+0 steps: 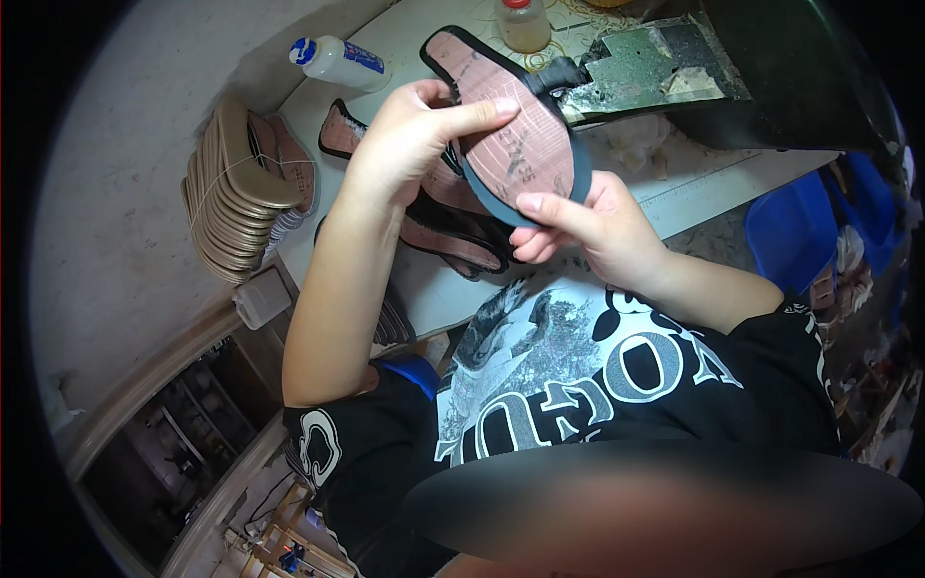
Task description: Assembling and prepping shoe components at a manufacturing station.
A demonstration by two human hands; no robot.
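Observation:
Over the white table, both my hands hold a shoe insole (515, 130) with a pink, printed underside and a black edge. My left hand (409, 140) grips its middle from the left side, thumb lying across the pink face. The fingers of that hand are partly behind the insole. My right hand (597, 226) pinches the rounded wide end between thumb and fingers. A dark blue-grey layer shows past the rim at that end. More black-edged pink insoles (448, 246) lie on the table below and left of my hands, partly covered by my left arm.
A metal machine bed (665, 72) with a dark machine body (800, 77) stands at the right. A white bottle (352, 65) and a red-lidded jar (523, 27) stand at the back. A tied stack of gold insoles (231, 193) sits left; a blue plastic container (790, 231) is right.

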